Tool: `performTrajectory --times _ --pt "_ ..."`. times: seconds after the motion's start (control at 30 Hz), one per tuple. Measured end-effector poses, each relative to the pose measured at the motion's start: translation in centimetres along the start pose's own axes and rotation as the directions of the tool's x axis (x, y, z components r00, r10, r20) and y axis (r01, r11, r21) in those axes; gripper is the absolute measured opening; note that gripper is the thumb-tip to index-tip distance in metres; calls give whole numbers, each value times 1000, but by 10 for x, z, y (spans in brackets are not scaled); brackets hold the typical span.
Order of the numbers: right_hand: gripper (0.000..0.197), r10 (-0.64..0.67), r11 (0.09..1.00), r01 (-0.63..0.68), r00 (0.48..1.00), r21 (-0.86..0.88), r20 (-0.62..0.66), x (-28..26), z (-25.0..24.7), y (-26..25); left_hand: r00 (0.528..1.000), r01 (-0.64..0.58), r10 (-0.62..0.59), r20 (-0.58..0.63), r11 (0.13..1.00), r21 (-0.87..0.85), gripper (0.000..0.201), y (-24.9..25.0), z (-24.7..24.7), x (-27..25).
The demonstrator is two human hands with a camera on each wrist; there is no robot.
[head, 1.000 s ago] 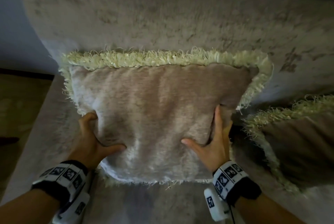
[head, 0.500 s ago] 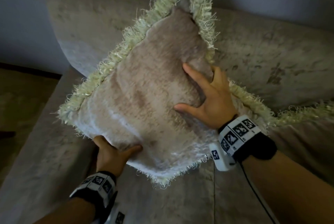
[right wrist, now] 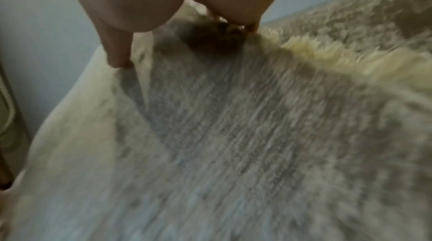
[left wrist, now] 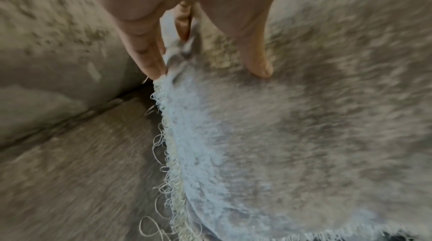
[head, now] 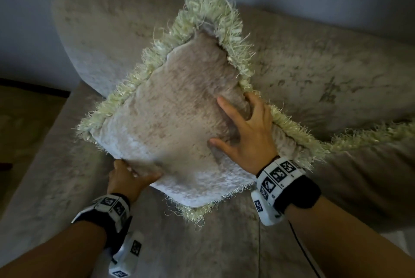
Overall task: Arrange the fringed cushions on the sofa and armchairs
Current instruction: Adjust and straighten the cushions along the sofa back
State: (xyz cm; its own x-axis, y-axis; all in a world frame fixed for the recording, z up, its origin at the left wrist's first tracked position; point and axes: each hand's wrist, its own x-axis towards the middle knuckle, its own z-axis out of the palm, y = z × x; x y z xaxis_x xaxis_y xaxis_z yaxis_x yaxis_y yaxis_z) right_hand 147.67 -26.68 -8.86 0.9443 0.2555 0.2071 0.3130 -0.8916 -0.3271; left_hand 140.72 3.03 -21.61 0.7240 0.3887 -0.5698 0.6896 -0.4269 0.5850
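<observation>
A beige plush cushion (head: 175, 120) with a pale yellow-green fringe stands tilted on one corner against the sofa backrest (head: 107, 30), its top corner pointing up. My left hand (head: 134, 176) grips its lower left edge, thumb on the front and fingers behind; the left wrist view shows that hand (left wrist: 208, 71) pinching the cushion (left wrist: 304, 134) at the fringe. My right hand (head: 244, 129) holds the right side, thumb and forefinger spread on the front, the other fingers curled into the edge. The right wrist view of the cushion (right wrist: 233, 134) is blurred.
A second fringed cushion (head: 370, 176) lies on the seat to the right, its fringe touching the held one. The sofa seat (head: 56, 176) stretches left to its edge, with floor (head: 22, 125) beyond. A grey wall (head: 27, 19) rises behind the backrest.
The cushion went from lying square against the backrest to standing on a corner, turned clockwise. My right hand rose with its right side; my left stayed at the lower edge.
</observation>
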Motion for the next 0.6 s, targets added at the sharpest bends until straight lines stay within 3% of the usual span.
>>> performTrajectory --times 0.1,0.17,0.23,0.3,0.43,0.6 --pt "61 16 1000 -16 997 -10 -77 -17 -18 -11 997 -82 82 8 995 55 88 11 -20 -21" --pt "48 35 998 -37 998 -45 -54 -29 -32 -24 984 -178 178 8 980 93 68 25 -37 -40" --pt "44 57 993 -50 996 -107 70 -39 -48 -41 962 -269 273 -4 952 146 52 41 -58 -62" --pt "48 112 984 -71 961 -165 255 -44 -62 -57 936 -341 351 -18 919 197 43 58 -79 -82" --pt "58 148 967 -30 872 -252 467 -53 -106 -117 890 -424 455 -37 855 299 36 74 -147 -149" --pt "60 7 960 129 875 -248 484 -68 -157 -236 836 -475 544 -70 783 402 43 33 -259 -239"
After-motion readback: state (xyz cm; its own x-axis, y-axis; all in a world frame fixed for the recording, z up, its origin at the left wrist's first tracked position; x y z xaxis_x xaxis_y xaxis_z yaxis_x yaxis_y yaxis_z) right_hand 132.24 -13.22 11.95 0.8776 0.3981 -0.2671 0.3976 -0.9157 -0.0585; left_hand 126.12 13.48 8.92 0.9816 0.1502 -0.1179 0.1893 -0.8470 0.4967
